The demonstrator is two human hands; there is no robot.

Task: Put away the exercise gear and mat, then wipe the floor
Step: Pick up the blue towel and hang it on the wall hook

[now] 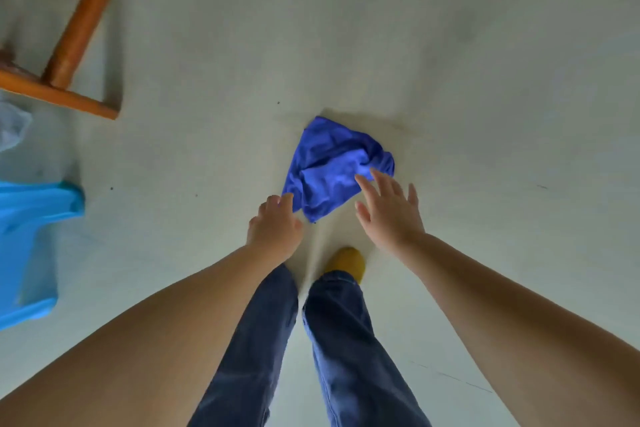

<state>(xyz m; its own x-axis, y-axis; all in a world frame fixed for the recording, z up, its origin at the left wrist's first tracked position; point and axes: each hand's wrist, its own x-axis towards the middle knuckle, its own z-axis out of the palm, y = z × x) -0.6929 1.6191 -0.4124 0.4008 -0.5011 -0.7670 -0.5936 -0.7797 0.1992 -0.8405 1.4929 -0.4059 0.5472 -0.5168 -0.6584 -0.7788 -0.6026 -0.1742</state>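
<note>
While both hands (275,227) (389,215) reach, fingers (382,180) spread, blue cloth (332,163) unheld

— How are the arms?
— Both bare and stretched straight down.
— And the left hand (275,225)?
— Loosely curled, index finger pointing out.
— The right hand (389,210)?
— Spread open, palm down, fingers apart, gripping nothing.

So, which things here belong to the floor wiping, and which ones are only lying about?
Belong to the job:
- blue cloth, crumpled on the floor
- left hand, fingers at the cloth's near edge
- right hand, open, over the cloth's right side

Only lying about:
- wooden furniture legs, top left
- light blue plastic item, left edge
- pale crumpled bag, left edge
</note>
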